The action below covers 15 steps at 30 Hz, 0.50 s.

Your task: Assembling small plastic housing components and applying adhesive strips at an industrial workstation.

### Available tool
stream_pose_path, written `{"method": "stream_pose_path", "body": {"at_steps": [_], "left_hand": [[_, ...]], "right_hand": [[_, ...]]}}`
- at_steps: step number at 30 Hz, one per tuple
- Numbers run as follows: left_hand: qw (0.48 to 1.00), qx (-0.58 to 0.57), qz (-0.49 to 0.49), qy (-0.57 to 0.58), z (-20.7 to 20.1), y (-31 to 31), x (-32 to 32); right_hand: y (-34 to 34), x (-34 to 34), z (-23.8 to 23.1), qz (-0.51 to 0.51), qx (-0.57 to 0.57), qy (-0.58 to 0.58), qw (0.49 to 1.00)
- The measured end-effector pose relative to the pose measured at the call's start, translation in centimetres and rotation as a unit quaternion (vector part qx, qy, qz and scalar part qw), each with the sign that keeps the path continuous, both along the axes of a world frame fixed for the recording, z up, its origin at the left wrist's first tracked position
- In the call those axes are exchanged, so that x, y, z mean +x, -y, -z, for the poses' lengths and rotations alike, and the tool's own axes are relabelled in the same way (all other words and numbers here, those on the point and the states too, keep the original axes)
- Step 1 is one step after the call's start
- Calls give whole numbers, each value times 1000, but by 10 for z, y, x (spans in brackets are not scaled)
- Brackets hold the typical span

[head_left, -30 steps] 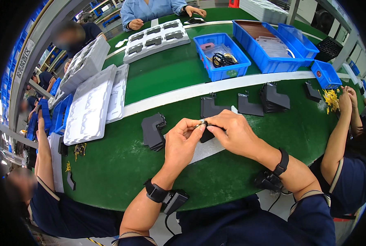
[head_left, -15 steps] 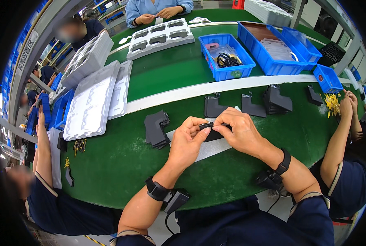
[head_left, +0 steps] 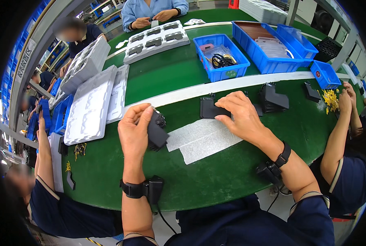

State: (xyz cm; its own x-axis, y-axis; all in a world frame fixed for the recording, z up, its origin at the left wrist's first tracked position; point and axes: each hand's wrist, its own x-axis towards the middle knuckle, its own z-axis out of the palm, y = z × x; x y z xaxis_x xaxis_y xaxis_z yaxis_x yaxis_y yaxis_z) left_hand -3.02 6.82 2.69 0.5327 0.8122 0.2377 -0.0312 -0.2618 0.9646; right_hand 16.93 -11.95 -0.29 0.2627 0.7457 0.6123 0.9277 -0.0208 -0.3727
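My left hand [head_left: 134, 129] is at the left, its thumb and fingers closed on the edge of a dark grey L-shaped piece [head_left: 157, 133] at the small stack there. How many pieces it grips is hidden. Farther right, my right hand [head_left: 242, 115] reaches over another dark L-shaped piece [head_left: 207, 108], fingertips on its right part and thumb at its near edge. Between my hands a whitish speckled sheet [head_left: 203, 139] lies bare on the green table. Beyond my right hand stands a taller stack of dark pieces [head_left: 274, 98].
White moulded trays [head_left: 90, 106] lie at the left. Blue bins [head_left: 222, 57] with parts stand beyond a white strip. Yellow bits [head_left: 330, 99] lie near a co-worker's hands [head_left: 347, 96] at the right. Another person's arm [head_left: 43, 151] is at the left; a person in light blue [head_left: 154, 10] works opposite.
My hands have parted from above the sheet, where they held a small dark piece together. The left has moved left to the stack; the right has moved slightly up to the other dark piece.
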Motion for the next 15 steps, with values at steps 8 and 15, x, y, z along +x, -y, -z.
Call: {"method": "stream_pose_path", "body": {"at_steps": [8, 15], "left_hand": [[937, 224, -81, -257, 6, -6, -2], [968, 239, -49, -57, -4, 32, 7]], "right_hand": [[1, 1, 7, 21, -117, 4, 993], [1, -2, 0, 5, -58, -19, 998]]}}
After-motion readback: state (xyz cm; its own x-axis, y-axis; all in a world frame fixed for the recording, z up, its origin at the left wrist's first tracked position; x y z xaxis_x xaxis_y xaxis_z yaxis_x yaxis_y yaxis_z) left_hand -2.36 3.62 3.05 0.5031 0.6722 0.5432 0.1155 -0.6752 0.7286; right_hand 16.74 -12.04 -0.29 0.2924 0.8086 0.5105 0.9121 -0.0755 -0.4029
